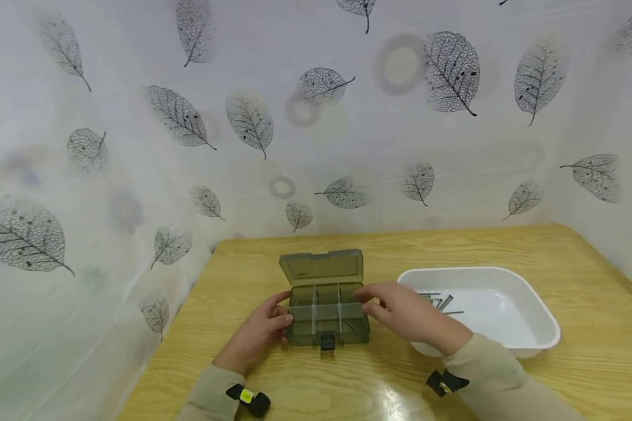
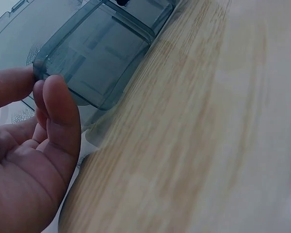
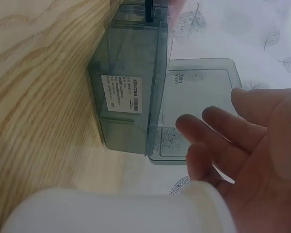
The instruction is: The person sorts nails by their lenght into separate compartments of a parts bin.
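Observation:
A smoky translucent compartment box (image 1: 326,338) stands on the table with its hinged lid (image 1: 323,268) raised at the back. My left hand (image 1: 265,324) holds the box's left end; in the left wrist view the fingers (image 2: 60,104) grip its corner. Over the right end hovers my right hand (image 1: 408,310), fingers loosely bent and nothing between them. In the right wrist view, that hand (image 3: 252,150) is apart from the box wall, which carries a white label (image 3: 122,93). A thin nail (image 1: 351,326) lies in the front right compartment. Dark slim pieces show in the back compartments.
A white tray (image 1: 526,321) stands to the right, with several nails (image 1: 445,302) at its left side, partly behind my right forearm. Leaf-printed sheeting (image 1: 274,193) hangs behind the wooden table (image 1: 316,380) and along its left and right sides.

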Available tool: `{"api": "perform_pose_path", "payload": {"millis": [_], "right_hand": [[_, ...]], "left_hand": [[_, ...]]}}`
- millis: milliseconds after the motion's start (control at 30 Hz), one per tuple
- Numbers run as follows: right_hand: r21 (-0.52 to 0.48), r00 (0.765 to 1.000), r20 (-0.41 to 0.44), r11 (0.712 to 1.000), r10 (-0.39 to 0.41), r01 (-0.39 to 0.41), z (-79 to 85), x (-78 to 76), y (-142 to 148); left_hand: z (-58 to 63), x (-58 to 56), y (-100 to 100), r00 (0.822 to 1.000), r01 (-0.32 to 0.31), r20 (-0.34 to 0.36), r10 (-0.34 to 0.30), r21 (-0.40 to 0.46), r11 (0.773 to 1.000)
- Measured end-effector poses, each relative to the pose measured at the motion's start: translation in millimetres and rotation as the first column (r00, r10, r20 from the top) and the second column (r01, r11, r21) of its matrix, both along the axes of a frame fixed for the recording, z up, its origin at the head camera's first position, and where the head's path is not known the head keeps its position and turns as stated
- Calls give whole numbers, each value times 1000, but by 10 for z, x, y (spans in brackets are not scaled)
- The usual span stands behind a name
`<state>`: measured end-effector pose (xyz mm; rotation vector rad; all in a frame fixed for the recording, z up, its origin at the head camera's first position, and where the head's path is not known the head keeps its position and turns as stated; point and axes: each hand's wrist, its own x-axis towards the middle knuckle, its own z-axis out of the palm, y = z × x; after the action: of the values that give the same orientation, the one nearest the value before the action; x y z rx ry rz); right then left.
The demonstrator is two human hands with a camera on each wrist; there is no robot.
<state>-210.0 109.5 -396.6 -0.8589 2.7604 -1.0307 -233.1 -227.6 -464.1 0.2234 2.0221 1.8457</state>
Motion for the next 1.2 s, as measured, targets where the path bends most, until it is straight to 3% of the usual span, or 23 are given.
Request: {"api": "perform_pose_path", "payload": {"millis": [367, 567, 833, 933, 1200], "right_hand": [[-23, 1000, 1, 1000, -8, 8, 94, 7, 243], [-28, 1000, 9, 1000, -11, 11, 52, -23, 463], [-106, 995, 100, 994, 17, -6, -21, -24, 888], [-66, 995, 103, 998, -8, 15, -37, -33, 1089], [71, 998, -17, 996, -59, 60, -160, -90, 1504]], "left_hand": [[7, -15, -7, 1000, 4, -13, -4, -1, 1000], [-5, -10, -12, 1000, 2, -22, -2, 3, 1000], [-28, 24, 9, 1000, 8, -1, -8, 9, 1000], [-10, 27, 17, 1000, 8, -9, -8, 4, 1000], [-4, 11, 14, 1000, -1, -10, 1, 6, 1000]]}}
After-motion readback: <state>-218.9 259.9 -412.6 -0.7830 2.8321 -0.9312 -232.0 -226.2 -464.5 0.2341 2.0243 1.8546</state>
